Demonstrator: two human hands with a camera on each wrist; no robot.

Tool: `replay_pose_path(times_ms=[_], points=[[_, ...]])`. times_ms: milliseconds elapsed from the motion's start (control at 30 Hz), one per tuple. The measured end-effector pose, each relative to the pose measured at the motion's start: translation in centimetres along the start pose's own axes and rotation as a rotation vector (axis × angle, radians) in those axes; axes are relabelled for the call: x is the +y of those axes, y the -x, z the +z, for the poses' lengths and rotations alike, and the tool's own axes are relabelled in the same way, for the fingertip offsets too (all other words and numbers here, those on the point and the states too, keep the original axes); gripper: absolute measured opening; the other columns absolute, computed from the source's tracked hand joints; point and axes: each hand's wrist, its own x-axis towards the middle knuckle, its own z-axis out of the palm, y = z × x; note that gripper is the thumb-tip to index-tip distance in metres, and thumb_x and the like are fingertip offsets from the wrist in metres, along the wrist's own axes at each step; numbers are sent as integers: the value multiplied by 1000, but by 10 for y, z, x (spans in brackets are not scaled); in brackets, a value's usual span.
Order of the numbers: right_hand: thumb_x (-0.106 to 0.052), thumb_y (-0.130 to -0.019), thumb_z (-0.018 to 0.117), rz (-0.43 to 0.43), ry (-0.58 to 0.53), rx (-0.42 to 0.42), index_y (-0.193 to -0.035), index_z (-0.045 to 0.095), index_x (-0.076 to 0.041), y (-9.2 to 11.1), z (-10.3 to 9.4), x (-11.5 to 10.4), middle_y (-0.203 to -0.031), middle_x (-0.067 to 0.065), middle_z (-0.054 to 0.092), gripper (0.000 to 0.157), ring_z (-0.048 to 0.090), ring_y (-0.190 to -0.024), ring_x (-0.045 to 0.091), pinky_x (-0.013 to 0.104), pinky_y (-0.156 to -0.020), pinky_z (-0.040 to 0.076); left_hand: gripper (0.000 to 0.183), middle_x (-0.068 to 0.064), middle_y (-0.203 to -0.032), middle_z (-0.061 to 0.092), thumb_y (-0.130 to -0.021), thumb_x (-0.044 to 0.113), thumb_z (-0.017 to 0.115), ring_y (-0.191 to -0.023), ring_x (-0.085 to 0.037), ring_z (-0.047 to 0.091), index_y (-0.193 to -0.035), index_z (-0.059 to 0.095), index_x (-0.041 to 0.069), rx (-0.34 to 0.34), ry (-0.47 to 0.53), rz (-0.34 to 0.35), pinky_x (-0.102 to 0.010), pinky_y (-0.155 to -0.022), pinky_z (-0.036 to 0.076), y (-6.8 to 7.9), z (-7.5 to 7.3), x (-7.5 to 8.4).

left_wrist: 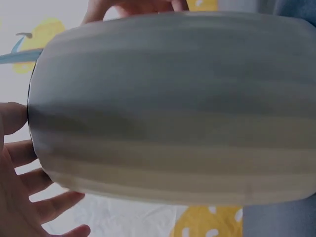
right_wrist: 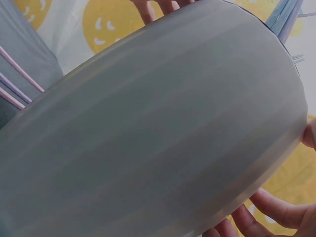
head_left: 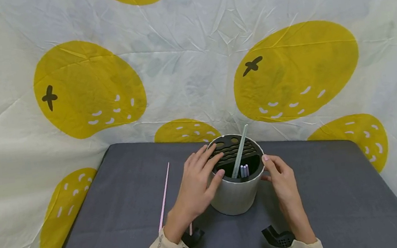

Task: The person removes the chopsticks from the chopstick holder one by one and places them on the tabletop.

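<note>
Holder (head_left: 234, 198): likely stiff, slippery; best gripped from both sides | Left hand (head_left: 197, 184), holder's left: fingers spread apart | Right hand (head_left: 284, 181), holder's right: fingers clamped on it

Off-white round container (head_left: 235, 198), upright on worktop (head_left: 340, 189), faint lengthwise bands on its wall (clearest close up, wrist views). Black insert (head_left: 230, 150) fills the top: round holes at far side, wavy slots across middle, bigger opening in front. Long pale green sticks (head_left: 240, 152) lean out of it; lilac-and-blue stick ends (head_left: 244, 171) sit low beside them.
</note>
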Motion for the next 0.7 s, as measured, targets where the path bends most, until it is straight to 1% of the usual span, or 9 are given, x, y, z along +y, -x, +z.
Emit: replay_pose_path(times_ms=[133, 333, 533, 700], points=[[-43, -106, 60, 9, 9, -4, -125, 66, -5, 0, -1, 1, -95, -16, 62, 43, 58, -99, 7, 19, -80, 57, 44, -4, -160, 52, -111, 40, 47, -157, -33, 35, -145, 62, 16, -21, -40, 25, -67, -122, 31, 0, 1, 7], [-42, -106, 60, 4, 12, -3, -126, 66, -5, -1, -1, 2, -95, -16, 62, 42, 58, -99, 7, 19, -80, 57, 46, -4, -159, 53, -112, 43, 43, -159, -34, 31, -145, 62, 16, -29, -76, 57, -68, -124, 26, 0, 4, 12], [-43, -106, 59, 0, 25, 0, -127, 66, -4, -1, 0, 1, -96, -17, 62, 45, 58, -98, 6, 18, -80, 57, 46, -3, -156, 56, -111, 42, 46, -156, -30, 39, -145, 62, 15, -24, -85, 113, -67, -126, 22, -2, 9, 19], [-44, -106, 59, 5, 25, 4, -129, 65, -3, -2, 0, 1, -97, -19, 63, 47, 58, -99, 6, 18, -79, 57, 44, -1, -151, 61, -111, 39, 49, -151, -26, 47, -145, 61, 15, -2, -100, 119, -68, -127, 18, -4, 11, 24]])
